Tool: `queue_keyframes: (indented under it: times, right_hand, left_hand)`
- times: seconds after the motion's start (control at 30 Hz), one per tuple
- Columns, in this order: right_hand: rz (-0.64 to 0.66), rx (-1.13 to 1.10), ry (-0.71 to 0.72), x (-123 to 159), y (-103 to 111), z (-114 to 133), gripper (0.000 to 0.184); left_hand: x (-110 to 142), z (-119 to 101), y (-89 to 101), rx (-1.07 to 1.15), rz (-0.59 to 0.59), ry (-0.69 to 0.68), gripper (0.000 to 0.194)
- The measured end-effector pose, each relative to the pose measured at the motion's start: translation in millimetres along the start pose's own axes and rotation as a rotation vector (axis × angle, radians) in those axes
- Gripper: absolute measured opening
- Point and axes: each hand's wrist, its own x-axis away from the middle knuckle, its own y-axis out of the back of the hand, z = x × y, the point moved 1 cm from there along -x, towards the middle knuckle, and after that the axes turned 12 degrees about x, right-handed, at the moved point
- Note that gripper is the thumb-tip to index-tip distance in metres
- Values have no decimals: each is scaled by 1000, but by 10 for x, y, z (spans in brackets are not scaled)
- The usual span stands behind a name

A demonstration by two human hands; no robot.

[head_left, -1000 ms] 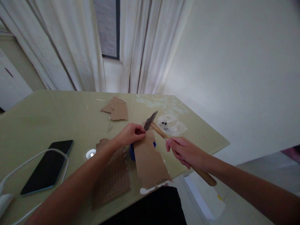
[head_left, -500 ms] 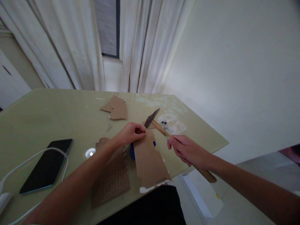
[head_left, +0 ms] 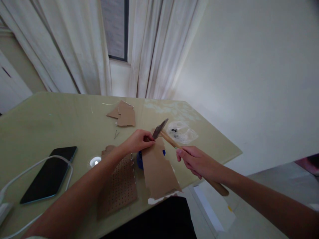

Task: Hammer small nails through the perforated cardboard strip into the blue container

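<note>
My right hand [head_left: 196, 161] is closed round the wooden handle of a hammer [head_left: 171, 139]. The hammer's dark metal head is down at the fingertips of my left hand [head_left: 141, 140]. Those fingers are pinched together over the far end of a torn cardboard strip [head_left: 159, 172]; anything between them is too small or hidden to make out. Under the strip, a blue object [head_left: 140, 161] shows only in part. To the left, partly beneath my left forearm, lies a cardboard piece with rows of small holes [head_left: 122, 186]. Thin metal nails [head_left: 116, 134] lie beyond my left wrist.
A phone [head_left: 50, 174] with a white cable [head_left: 37, 163] across it lies at left, near a small shiny white round object [head_left: 95, 161]. Torn cardboard scraps [head_left: 126, 114] lie farther back. A clear plastic bag [head_left: 183, 132] with dark bits sits beyond the hammer, near the table's right edge.
The hammer head has come down a little and to the left, onto the spot at my left fingertips. My left hand and the cardboard strip stay in place.
</note>
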Motion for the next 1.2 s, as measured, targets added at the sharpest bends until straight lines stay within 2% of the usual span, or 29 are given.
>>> queue_keyframes:
  times: [0.1, 0.2, 0.33, 0.5, 0.73, 0.83, 0.93, 1.1, 1.2]
  right_hand:
    - [15, 15, -18, 1, -13, -14, 45]
    - [-28, -28, 31, 44, 18, 12, 47]
    - [-69, -89, 67, 64, 16, -6, 52]
    - [20, -50, 11, -69, -139, -143, 50]
    - [-22, -94, 53, -99, -127, -75, 50]
    - [14, -88, 27, -123, -159, -94, 48]
    - [31, -72, 4, -165, -202, -149, 49]
    - [-19, -106, 34, -185, -201, -193, 52]
    - [18, -99, 17, -192, -217, -199, 49]
  left_hand:
    - [8, -4, 15, -14, 22, 7, 26]
    - [17, 2, 28, -36, 44, -2, 30]
    - [9, 12, 42, -123, 39, -84, 47]
    - [-9, 6, 53, -279, 24, -164, 46]
    - [3, 38, 31, -206, 54, -21, 54]
    - [17, 11, 24, -180, 76, 10, 56]
    - [23, -9, 23, -169, 89, 6, 55]
    - [13, 22, 28, -182, 86, -17, 58]
    - [13, 22, 29, -206, 88, 7, 56]
